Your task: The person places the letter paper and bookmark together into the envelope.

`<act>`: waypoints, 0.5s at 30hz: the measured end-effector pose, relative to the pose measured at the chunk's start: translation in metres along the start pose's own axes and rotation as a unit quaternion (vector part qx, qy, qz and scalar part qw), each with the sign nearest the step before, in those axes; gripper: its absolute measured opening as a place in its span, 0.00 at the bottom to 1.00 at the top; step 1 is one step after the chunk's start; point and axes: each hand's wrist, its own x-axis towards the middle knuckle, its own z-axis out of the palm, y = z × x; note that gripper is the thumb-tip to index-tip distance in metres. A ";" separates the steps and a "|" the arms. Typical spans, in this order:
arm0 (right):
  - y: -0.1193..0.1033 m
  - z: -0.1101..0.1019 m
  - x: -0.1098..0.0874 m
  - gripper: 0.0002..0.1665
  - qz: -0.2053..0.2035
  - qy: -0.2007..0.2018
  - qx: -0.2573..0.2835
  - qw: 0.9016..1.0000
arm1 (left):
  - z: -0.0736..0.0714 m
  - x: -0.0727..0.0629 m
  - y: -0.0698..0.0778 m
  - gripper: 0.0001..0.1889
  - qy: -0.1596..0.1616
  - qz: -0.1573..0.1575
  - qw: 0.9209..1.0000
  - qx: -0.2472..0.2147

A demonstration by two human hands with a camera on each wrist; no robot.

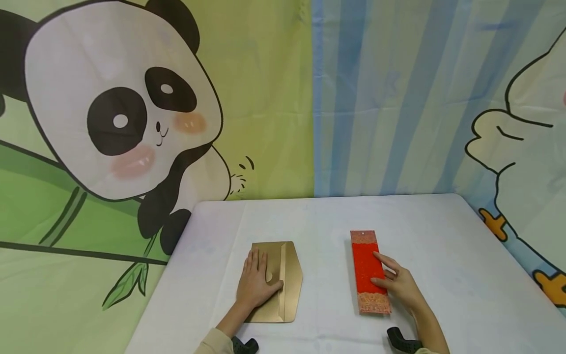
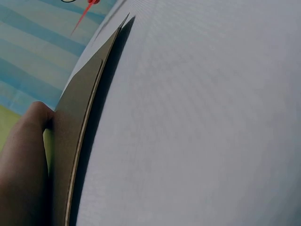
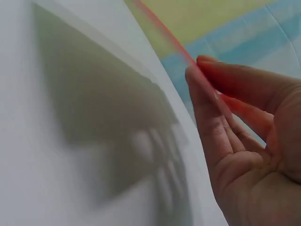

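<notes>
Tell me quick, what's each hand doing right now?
Left hand: open, resting on the gold envelope.
Right hand: closed, holding the red card between its fingers.

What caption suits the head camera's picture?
Left fingers rest on a gold envelope; right fingers pinch a red strip.

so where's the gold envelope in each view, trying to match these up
Head: lower half, slightly left of centre; the gold envelope lies under the left hand.
Left wrist: left side, seen at a steep slant, from the bottom edge almost to the top.
Right wrist: not visible.
Shared landmark: the blue backdrop, upper right in head, upper left in left wrist, upper right in right wrist.
</notes>
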 end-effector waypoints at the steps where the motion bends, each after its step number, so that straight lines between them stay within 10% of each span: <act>1: -0.001 0.008 0.002 0.45 0.001 -0.002 0.011 1.000 | 0.000 0.000 -0.001 0.52 0.004 0.001 1.000 0.000; 15: -0.022 0.131 0.023 0.46 -0.003 -0.092 0.076 0.993 | 0.002 0.000 -0.001 0.51 0.009 -0.003 1.000 -0.010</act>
